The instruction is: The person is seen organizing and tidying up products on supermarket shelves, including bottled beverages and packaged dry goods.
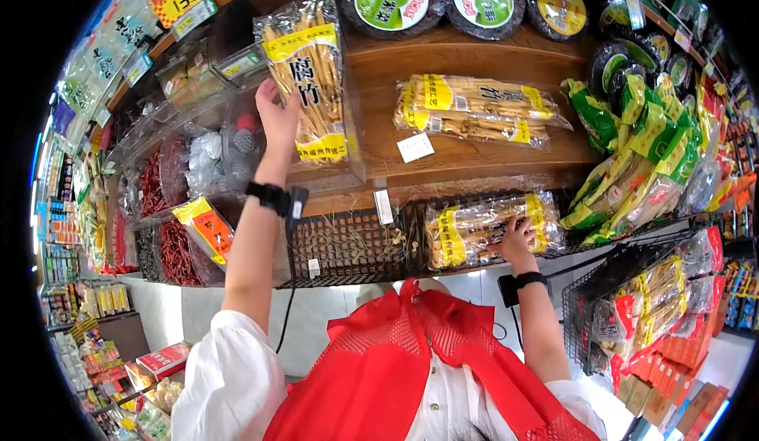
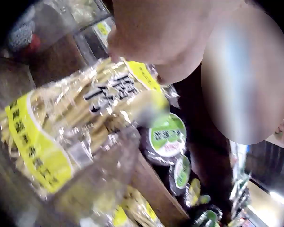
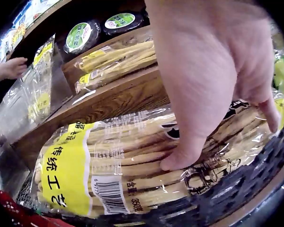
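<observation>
Red vest (image 1: 352, 374) nearest my feed, I had the hands well apart: right hand (image 1: 515, 239) spread over a bean-stick bag (image 1: 456, 239) in the black basket (image 3: 246, 190), seemingly to steady it; left hand (image 1: 277, 121) at an upright bag (image 1: 318, 121), though I couldn't tell whether it gripped.

the head view looks down past both arms (image 1: 257, 231) onto the shelf (image 1: 474, 58); the left wrist view faces a near bag (image 2: 75, 113), which the right wrist view, close over a second bag (image 3: 137, 165), shares at its left.
</observation>
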The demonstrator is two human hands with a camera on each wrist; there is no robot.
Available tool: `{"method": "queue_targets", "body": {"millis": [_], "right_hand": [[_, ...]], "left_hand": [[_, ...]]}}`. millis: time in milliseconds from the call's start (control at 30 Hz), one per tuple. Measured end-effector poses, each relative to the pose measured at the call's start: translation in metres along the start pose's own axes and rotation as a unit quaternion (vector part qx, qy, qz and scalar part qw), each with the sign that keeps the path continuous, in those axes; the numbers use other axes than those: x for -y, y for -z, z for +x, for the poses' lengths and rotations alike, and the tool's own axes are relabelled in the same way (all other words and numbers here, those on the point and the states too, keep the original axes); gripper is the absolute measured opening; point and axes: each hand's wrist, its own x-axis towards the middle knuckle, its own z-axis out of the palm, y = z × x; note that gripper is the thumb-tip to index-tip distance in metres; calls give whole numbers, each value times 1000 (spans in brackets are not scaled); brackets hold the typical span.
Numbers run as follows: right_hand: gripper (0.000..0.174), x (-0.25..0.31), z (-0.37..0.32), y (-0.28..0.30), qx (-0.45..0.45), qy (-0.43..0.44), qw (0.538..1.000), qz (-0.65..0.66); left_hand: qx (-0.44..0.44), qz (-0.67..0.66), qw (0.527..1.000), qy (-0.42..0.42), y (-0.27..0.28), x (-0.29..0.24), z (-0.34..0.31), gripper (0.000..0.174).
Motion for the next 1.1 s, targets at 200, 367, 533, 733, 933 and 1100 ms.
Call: {"method": "queue_targets", "body": {"millis": [200, 367, 533, 733, 933, 1100], "right_hand": [[91, -6, -12, -29, -83, 110, 989, 54], [82, 12, -41, -30, -85, 134, 973, 170], [75, 47, -62, -19, -144, 179, 937, 264], [71, 156, -112, 51, -278, 319, 856, 298], [83, 277, -172, 75, -302, 516, 739, 312], [77, 330, -163, 43, -261, 542, 647, 468]], "left_hand": [[259, -164, 887, 346, -22, 108, 35, 80], [348, -165, 871, 304, 5, 28, 24, 42], [275, -173, 920, 220, 38, 30, -2, 28], [98, -218, 894, -380, 104, 44, 5, 32], [232, -313, 873, -293, 168, 21, -34, 27], [326, -357, 861, -157, 194, 4, -82, 28]]}}
